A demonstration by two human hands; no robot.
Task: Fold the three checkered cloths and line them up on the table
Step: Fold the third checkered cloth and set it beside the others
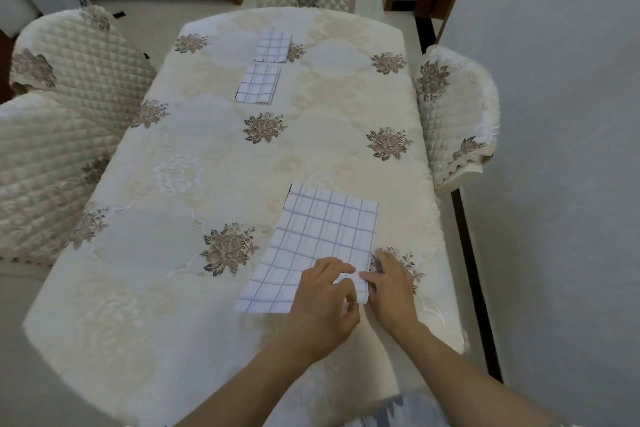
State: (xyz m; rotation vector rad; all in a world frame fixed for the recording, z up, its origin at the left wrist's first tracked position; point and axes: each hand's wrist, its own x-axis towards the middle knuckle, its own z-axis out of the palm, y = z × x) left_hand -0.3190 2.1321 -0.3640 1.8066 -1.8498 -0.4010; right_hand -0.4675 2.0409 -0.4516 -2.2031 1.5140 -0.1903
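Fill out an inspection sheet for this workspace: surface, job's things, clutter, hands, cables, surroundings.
Surface: table covered by a cream floral tablecloth.
Job's things: far folded cloth and middle folded cloth lie in a row, apart; near cloth is larger and not yet folded down to their size.
Clutter: nothing seen.
Hands: left hand and right hand both pinch the near cloth at its near right corner.
Cables: nothing seen.
Surroundings: quilted chairs on three sides; wall on the right.
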